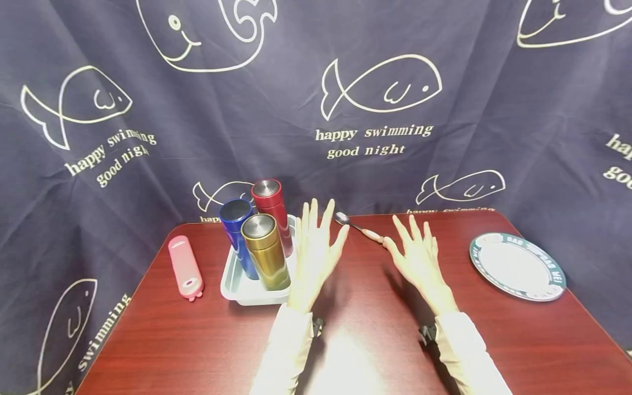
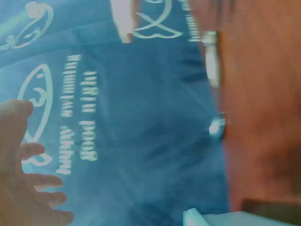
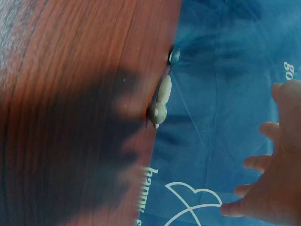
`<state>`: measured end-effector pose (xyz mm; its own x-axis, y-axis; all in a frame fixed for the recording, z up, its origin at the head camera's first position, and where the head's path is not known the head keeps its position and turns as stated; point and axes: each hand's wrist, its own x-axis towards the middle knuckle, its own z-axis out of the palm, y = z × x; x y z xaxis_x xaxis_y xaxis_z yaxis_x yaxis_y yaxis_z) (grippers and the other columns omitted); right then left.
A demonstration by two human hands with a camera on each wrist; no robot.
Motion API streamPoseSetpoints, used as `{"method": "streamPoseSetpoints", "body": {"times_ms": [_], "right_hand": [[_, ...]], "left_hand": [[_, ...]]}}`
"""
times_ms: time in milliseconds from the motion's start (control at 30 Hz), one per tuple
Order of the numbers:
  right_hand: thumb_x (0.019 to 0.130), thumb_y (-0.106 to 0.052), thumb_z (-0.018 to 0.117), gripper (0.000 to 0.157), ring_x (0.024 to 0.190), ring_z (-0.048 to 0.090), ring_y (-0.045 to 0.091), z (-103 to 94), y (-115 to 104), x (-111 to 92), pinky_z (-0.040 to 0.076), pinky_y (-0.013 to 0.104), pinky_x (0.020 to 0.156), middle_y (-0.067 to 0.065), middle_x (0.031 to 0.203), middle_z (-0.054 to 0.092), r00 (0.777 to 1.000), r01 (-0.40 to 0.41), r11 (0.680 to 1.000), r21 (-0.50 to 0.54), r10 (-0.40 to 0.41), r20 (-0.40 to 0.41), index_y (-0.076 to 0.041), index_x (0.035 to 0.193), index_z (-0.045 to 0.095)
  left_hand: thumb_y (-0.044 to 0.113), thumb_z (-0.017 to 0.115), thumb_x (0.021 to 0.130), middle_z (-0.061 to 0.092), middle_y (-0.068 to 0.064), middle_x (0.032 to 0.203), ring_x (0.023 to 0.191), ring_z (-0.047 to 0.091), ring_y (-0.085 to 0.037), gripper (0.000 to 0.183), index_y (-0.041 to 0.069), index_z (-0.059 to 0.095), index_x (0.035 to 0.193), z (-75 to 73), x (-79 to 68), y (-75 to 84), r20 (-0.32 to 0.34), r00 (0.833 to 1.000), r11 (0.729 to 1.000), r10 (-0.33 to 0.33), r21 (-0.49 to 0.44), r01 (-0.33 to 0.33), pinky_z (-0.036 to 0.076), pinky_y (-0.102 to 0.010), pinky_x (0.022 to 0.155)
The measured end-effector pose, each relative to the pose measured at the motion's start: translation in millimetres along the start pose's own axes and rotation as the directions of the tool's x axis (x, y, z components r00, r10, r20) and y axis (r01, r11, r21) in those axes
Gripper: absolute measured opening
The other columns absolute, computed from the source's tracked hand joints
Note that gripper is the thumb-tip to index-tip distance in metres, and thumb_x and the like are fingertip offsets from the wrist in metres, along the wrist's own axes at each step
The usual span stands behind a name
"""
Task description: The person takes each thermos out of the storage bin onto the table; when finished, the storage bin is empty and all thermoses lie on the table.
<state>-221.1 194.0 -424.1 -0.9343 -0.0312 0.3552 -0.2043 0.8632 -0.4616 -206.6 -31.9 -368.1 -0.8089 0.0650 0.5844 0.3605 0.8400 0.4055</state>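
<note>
Both hands are held up above the table with fingers spread, and neither holds anything. My left hand (image 1: 315,249) is just right of a pale tray (image 1: 254,299), covering part of its right side. In that tray stand a blue flask (image 1: 242,244), a gold flask (image 1: 270,263) and a red flask (image 1: 274,211), all upright with steel-topped lids. My right hand (image 1: 418,258) hovers to the right. Between the hands, near the back edge, lies a spoon (image 1: 371,235) with a metal bowl and a pale handle. The right wrist view shows the spoon (image 3: 164,89) apart from the fingers.
At the left of the red-brown table (image 1: 365,307) lies a pink case (image 1: 185,266). On the right side is a white plate (image 1: 515,267) with a green lettered rim. A dark blue curtain (image 1: 286,131) with fish drawings hangs directly behind the table's back edge.
</note>
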Motion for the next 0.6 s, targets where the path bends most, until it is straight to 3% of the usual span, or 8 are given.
{"method": "streamPoseSetpoints", "body": {"times_ms": [133, 300, 600], "right_hand": [[0.1, -0.041, 0.049, 0.058, 0.141, 0.01, 0.055, 0.2, -1, -2, 0.013, 0.074, 0.106, 0.025, 0.157, 0.022, 1.0, 0.006, 1.0, 0.016, -0.006, -0.01, -0.015, 0.149, 0.037], [0.099, -0.036, 0.052, 0.055, 0.139, 0.014, 0.057, -0.7, -6, -4, 0.016, 0.073, 0.105, 0.028, 0.155, 0.025, 0.999, 0.022, 0.999, 0.032, -0.02, -0.039, -0.013, 0.147, 0.04], [0.099, -0.035, 0.053, 0.057, 0.139, 0.016, 0.057, 0.8, -11, -2, 0.019, 0.073, 0.105, 0.03, 0.153, 0.026, 0.999, 0.027, 0.999, 0.037, -0.025, -0.029, -0.014, 0.15, 0.037]], "left_hand": [[0.037, 0.06, 0.095, 0.036, -0.022, 0.152, 0.144, 0.026, -0.035, 0.058, 0.014, 0.045, 0.146, -21.9, 2.9, 5.9, -0.065, 0.998, 0.995, 0.014, -0.098, -0.021, 0.022, -0.057, 0.115], [0.032, 0.062, 0.094, 0.035, -0.023, 0.152, 0.145, 0.025, -0.034, 0.057, 0.01, 0.046, 0.145, -48.1, 7.0, 8.0, -0.163, 0.987, 0.987, 0.012, -0.158, -0.038, 0.023, -0.056, 0.115], [0.032, 0.057, 0.097, 0.031, -0.015, 0.156, 0.147, 0.022, -0.027, 0.055, 0.014, 0.043, 0.148, -87.7, 9.0, -2.2, -0.282, 0.955, 0.966, -0.093, -0.258, 0.018, 0.022, -0.049, 0.117]]}}
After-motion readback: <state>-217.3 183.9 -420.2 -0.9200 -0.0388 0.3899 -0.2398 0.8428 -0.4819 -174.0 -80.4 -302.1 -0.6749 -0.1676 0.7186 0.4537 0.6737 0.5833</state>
